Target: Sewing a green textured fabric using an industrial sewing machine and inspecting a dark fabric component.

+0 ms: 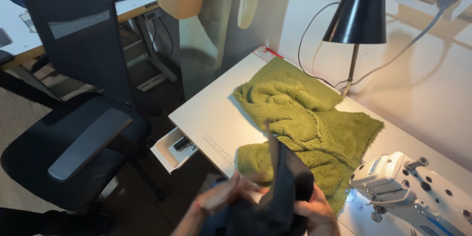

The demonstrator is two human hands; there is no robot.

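Hands at the near edge of the white sewing table: left hand and right hand, close together, both clamped on one dark, smooth fabric piece held upright. Judged best kept taut and edges aligned. Behind lies one olive-green fleece piece; one white sewing machine, one black shaded lamp, one black office chair.

White sewing table. Bearing a crumpled green fleece, a black lamp, a white sewing machine.
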